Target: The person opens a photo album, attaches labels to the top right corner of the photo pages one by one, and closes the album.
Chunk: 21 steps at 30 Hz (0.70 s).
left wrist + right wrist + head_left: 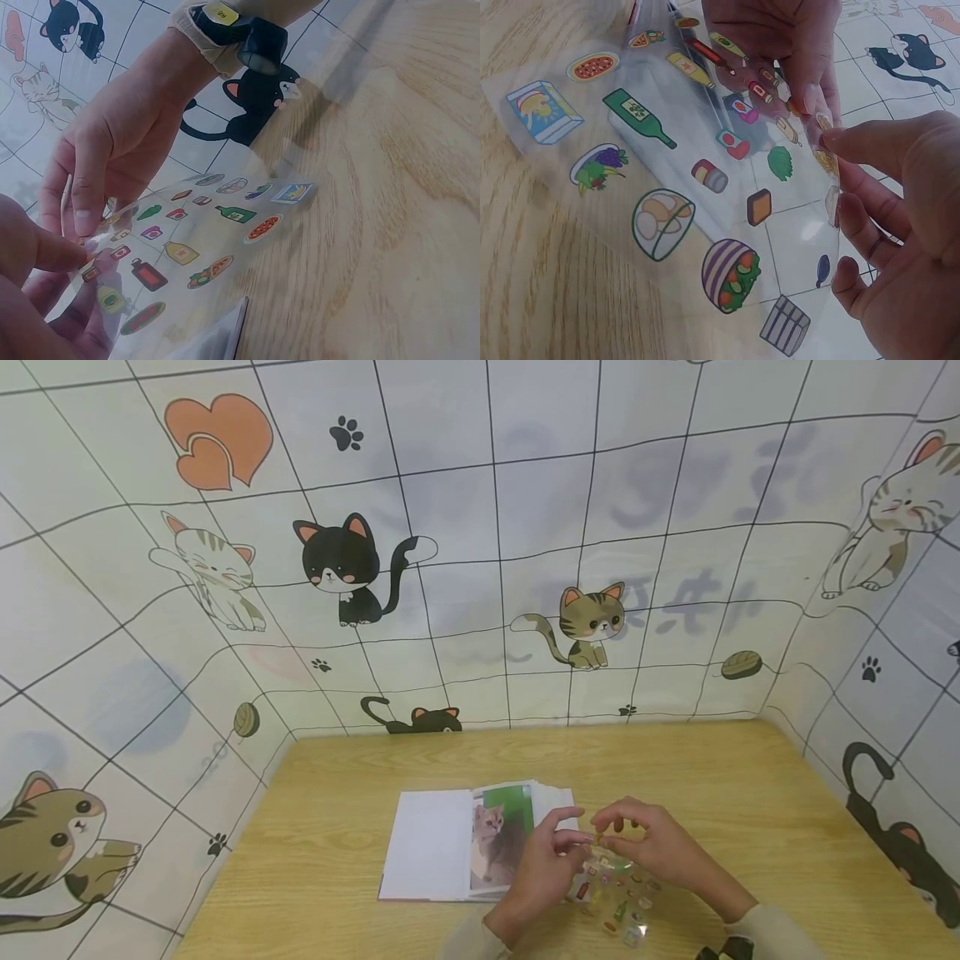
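A see-through sticker sheet [621, 906] printed with small food pictures hangs from both hands above the table. My left hand [546, 867] grips its upper edge, thumb on one side and fingers behind, as the left wrist view shows. Close beside it, my right hand [658, 843] pinches the same edge between thumb and fingertips. In the right wrist view, a green bottle sticker [640, 118] and a striped salad bowl sticker [730, 276] show on the sheet. Left of the hands lies an open photo album [427, 845] with a cat photo [498, 837], partly covered by my left hand.
The album and hands are over a light wooden table [330, 777]. Printed cloth walls [465, 527] with cartoon cats close in its back and both sides. A dark wrist device [259, 45] sits at the right sleeve.
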Tool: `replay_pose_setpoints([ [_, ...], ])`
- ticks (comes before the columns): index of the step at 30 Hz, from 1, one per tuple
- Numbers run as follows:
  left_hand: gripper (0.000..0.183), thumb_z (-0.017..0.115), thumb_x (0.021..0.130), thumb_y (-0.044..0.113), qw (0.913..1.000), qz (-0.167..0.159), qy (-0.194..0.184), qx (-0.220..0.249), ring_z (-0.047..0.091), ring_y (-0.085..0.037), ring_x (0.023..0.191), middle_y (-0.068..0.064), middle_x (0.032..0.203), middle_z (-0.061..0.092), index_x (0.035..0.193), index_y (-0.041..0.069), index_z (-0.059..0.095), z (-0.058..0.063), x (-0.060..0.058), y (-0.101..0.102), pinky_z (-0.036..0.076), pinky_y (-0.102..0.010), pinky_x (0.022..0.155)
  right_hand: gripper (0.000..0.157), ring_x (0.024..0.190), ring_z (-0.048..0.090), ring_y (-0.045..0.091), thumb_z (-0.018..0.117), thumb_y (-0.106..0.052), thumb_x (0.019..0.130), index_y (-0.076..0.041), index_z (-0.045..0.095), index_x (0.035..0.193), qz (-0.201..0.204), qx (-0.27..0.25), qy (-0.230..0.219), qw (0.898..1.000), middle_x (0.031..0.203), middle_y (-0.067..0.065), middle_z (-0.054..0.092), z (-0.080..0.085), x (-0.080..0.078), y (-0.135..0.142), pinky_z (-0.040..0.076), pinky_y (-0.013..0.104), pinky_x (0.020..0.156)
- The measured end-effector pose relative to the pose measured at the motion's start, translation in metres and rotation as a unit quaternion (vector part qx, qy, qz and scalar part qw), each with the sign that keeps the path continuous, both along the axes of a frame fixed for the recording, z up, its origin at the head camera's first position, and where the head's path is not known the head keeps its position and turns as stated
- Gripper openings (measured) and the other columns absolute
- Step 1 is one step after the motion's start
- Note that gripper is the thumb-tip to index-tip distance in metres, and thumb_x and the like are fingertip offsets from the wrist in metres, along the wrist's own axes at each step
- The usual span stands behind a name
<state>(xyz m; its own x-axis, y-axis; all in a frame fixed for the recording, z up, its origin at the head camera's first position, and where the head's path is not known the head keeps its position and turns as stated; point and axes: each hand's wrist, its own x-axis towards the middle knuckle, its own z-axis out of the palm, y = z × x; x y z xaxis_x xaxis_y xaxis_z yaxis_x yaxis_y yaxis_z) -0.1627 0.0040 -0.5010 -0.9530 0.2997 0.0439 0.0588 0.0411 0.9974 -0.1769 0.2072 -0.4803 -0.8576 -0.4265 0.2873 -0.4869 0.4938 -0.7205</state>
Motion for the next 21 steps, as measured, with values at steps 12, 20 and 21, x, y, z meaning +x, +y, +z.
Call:
replay_pose_setpoints([
  [12, 0.044, 0.065, 0.091, 0.002, 0.9999, -0.003, 0.002, -0.010, 0.070, -0.016, 0.084, -0.003, 0.101, 0.076, 0.132, 0.017, 0.055, 0.0036, 0.0010, -0.0016, 0.050, -0.018, 0.064, 0.021, 0.079, 0.053, 0.012, 0.076, -0.017, 0.087, -0.031, 0.068, 0.101, 0.002, -0.019, 0.022, 1.000, 0.093, -0.012, 0.067, -0.0002, 0.0016, -0.0031, 0.039, 0.030, 0.066],
  [20, 0.046, 0.066, 0.090, 0.002, 1.0000, 0.003, 0.005, -0.005, 0.070, -0.011, 0.085, -0.004, 0.100, 0.076, 0.132, 0.017, 0.055, 0.0022, 0.0010, -0.0013, 0.053, -0.021, 0.073, 0.034, 0.078, 0.053, 0.011, 0.078, -0.008, 0.083, -0.033, 0.067, 0.103, -0.002, -0.026, 0.049, 0.998, 0.092, -0.008, 0.068, -0.0063, 0.0004, -0.0026, 0.041, 0.030, 0.065],
  [21, 0.046, 0.066, 0.090, 0.002, 1.0000, 0.004, 0.005, -0.006, 0.070, -0.011, 0.085, -0.004, 0.100, 0.076, 0.132, 0.017, 0.055, 0.0021, 0.0009, -0.0011, 0.053, -0.021, 0.073, 0.034, 0.077, 0.053, 0.011, 0.078, -0.007, 0.082, -0.032, 0.067, 0.103, 0.000, -0.030, 0.053, 0.998, 0.092, -0.007, 0.068, -0.0071, 0.0002, -0.0028, 0.042, 0.029, 0.065],
])
